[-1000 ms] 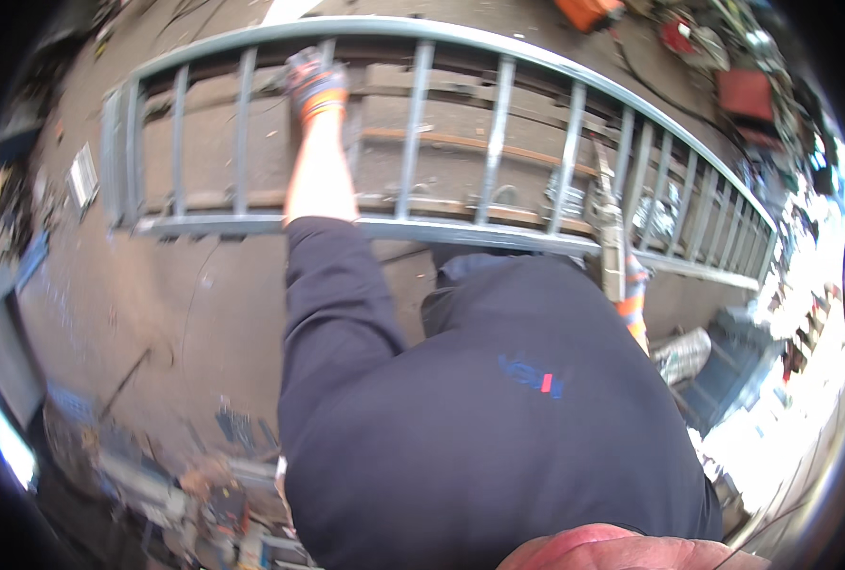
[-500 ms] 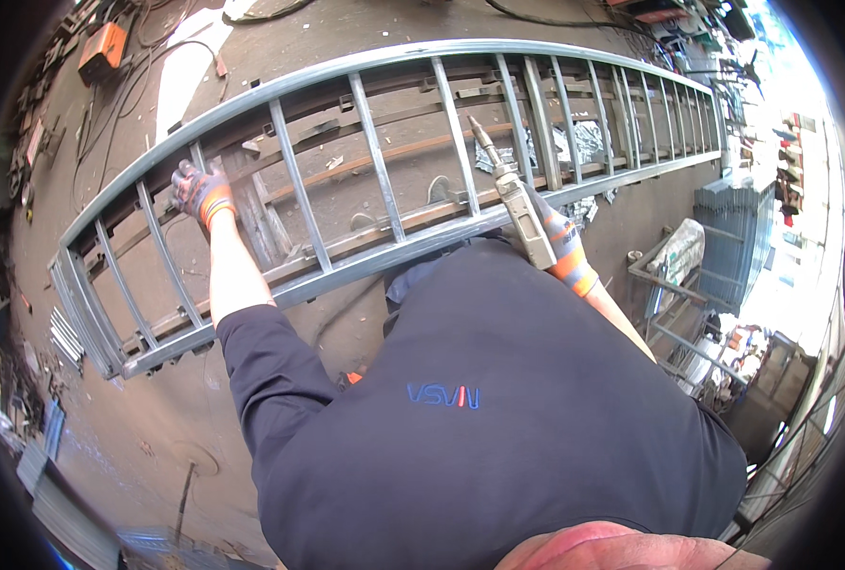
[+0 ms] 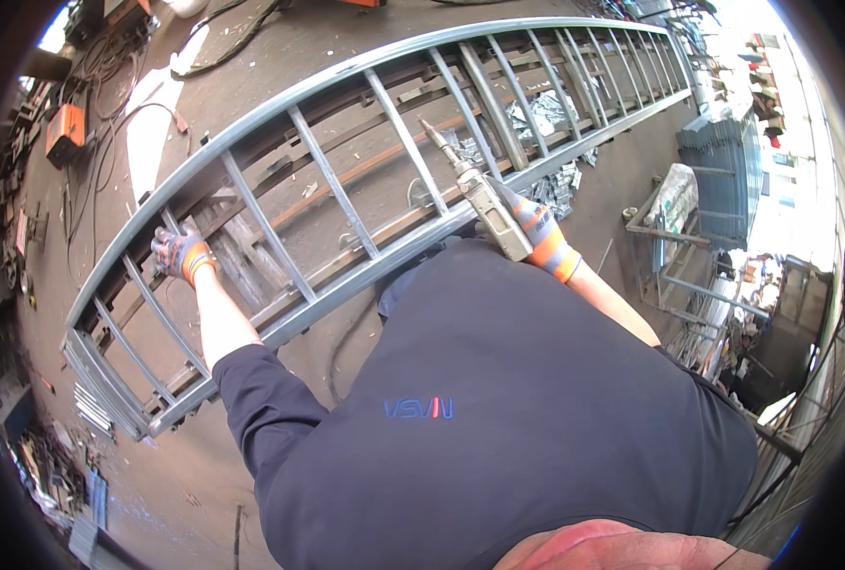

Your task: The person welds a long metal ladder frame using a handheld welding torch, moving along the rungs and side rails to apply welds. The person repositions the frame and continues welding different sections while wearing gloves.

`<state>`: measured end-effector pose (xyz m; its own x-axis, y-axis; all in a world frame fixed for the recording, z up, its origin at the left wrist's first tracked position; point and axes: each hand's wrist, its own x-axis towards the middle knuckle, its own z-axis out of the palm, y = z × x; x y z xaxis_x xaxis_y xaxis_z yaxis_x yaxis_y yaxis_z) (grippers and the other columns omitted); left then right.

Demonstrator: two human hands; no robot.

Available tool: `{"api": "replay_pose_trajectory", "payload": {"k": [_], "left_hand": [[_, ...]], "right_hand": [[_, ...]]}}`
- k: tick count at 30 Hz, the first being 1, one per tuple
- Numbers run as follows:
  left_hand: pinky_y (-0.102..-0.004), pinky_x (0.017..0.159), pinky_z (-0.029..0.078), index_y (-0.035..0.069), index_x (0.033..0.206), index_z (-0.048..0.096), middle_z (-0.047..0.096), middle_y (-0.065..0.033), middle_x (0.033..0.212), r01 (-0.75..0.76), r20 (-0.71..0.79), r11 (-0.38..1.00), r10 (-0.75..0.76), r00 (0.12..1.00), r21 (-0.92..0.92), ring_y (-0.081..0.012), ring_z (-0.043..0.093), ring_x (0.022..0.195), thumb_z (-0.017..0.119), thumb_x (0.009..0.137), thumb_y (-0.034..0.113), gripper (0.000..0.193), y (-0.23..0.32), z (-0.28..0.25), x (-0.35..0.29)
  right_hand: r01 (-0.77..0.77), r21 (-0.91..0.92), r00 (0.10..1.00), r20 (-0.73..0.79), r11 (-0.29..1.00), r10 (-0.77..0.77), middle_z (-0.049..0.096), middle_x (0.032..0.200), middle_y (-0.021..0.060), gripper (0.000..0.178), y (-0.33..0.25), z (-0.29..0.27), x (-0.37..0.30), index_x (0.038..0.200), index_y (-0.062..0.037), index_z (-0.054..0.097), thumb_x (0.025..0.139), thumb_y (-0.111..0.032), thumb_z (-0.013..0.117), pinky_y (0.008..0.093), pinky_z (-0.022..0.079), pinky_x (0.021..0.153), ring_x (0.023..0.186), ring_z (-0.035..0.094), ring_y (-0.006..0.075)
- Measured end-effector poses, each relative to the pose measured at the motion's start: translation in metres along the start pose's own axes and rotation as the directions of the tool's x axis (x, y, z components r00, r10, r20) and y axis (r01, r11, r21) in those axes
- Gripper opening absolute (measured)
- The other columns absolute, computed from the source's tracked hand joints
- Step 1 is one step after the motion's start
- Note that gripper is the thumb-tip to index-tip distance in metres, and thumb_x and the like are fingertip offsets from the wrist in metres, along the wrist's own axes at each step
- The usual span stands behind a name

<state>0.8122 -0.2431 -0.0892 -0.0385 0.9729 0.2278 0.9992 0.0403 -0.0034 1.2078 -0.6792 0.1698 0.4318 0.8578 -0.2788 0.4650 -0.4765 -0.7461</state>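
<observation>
A long grey metal frame, like a ladder with many crossbars, stretches across in front of me. My gloved left hand is closed around a crossbar near the frame's left end; my forearm hides the rest of that bar. In my gloved right hand is a hand-held power tool with a boxy tan metal body and a slim pointed nose. It is tilted, its tip pointing up and left over the frame's middle. The tool's body hides part of my right fingers.
Under the frame lie rusty steel bars and a heap of small shiny metal pieces. Stacked grey profiles and a metal rack stand at the right. An orange box and cables are at the far left. Thin rods lie near the frame's left end.
The view has shifted, so the frame sits more slanted, its left end lower. My left hand stays on the crossbar, and the tool is still in my right hand.
</observation>
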Motion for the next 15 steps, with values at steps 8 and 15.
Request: {"api": "replay_pose_trajectory", "payload": {"k": [8, 15], "left_hand": [[-0.054, 0.111, 0.044, 0.012, 0.14, 0.058, 0.06, -0.0151, 0.139, 0.019, 0.028, 0.997, -0.022, 0.999, 0.079, -0.0383, 0.059, 0.13, 0.071, 0.092, 0.05, 0.063, 0.001, 0.003, 0.001], [-0.0555, 0.11, 0.046, 0.015, 0.144, 0.056, 0.056, -0.0127, 0.144, 0.056, 0.067, 0.994, -0.063, 0.996, 0.098, -0.0389, 0.057, 0.132, 0.068, 0.093, 0.052, 0.064, 0.004, -0.001, 0.0]], "right_hand": [[0.034, -0.157, 0.999, -0.031, 0.987, -0.04, 0.073, 0.123, 0.0131, 0.065, -0.002, -0.012, -0.01, 0.152, -0.0088, 0.053, 0.091, -0.004, 0.076, 0.0344, 0.057, 0.091, 0.104, 0.074, 0.0245], [0.038, -0.141, 0.998, -0.045, 0.989, -0.045, 0.072, 0.125, 0.0142, 0.065, 0.004, -0.018, -0.017, 0.152, -0.009, 0.053, 0.091, -0.005, 0.076, 0.0354, 0.056, 0.093, 0.108, 0.073, 0.0267]]}}
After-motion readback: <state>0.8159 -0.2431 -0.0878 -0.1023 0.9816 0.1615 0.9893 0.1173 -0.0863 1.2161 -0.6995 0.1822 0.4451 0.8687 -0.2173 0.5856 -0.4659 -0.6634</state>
